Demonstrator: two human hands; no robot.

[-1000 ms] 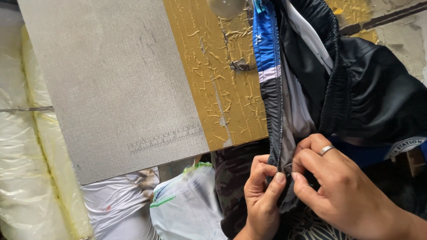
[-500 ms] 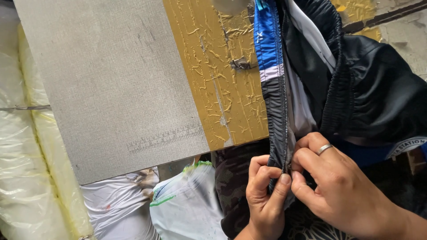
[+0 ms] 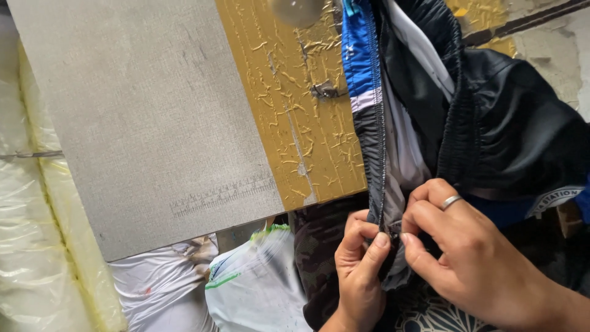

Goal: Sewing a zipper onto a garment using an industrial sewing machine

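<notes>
Pinching jacket zipper (image 3: 386, 184), both hands' fingers (image 3: 376, 243) closed

Left hand (image 3: 358, 264) and right hand (image 3: 473, 258), both bare, with no gloves and no sleeves in view at the wrists. The right hand wears a plain silver-coloured ring (image 3: 450, 201) (a smooth, narrow band). Fingernails are short and unpainted.

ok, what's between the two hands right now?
In the head view, the dark zipper edge of the black and blue jacket runs between the left hand and right hand; both pinch it, thumbs nearly meeting.
</notes>
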